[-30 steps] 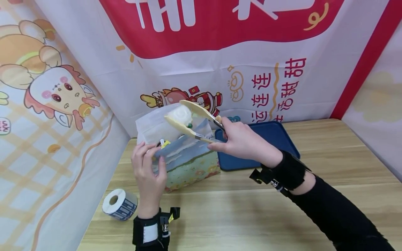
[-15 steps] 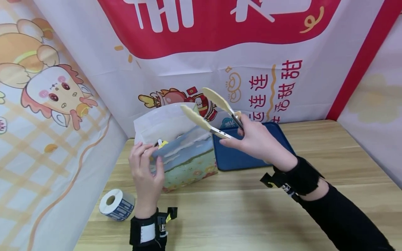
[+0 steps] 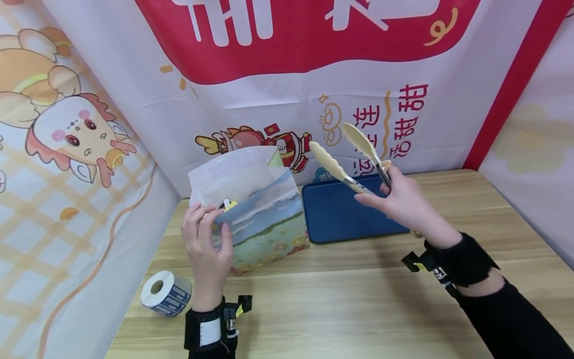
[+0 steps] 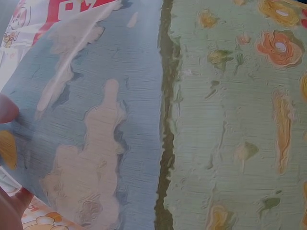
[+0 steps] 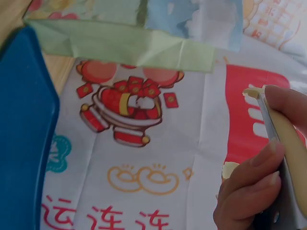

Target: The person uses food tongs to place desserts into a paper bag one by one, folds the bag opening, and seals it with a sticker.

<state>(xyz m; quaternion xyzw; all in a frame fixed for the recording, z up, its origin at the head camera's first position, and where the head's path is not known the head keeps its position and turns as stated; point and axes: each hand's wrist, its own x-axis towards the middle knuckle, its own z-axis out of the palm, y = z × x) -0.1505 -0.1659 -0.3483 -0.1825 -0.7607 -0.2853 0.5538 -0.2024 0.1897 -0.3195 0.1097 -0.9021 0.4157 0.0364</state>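
Observation:
In the head view, a paper bag (image 3: pixel 269 232) with a painted sky and flowers stands open at the top. My left hand (image 3: pixel 208 249) holds its near left rim, thumb on the front and fingers over the edge. A small yellow and white thing (image 3: pixel 229 204) shows just inside the mouth; the rest of the contents is hidden. My right hand (image 3: pixel 408 199) grips a pair of tongs (image 3: pixel 329 162) with cream tips, spread apart with nothing between them, above the blue tray (image 3: pixel 345 219). In the left wrist view, the bag's printed side (image 4: pixel 216 120) fills most of the picture.
A roll of blue and white labels (image 3: pixel 166 294) lies on the wooden table (image 3: pixel 314 309) left of my left wrist. A printed cloth backdrop (image 3: pixel 260 114) rises behind the bag and tray, and another covers the left side.
The tongs held a white round thing over the bag's mouth; they released it and it is out of sight. My right hand has moved right with the tongs. The left hand stays on the bag.

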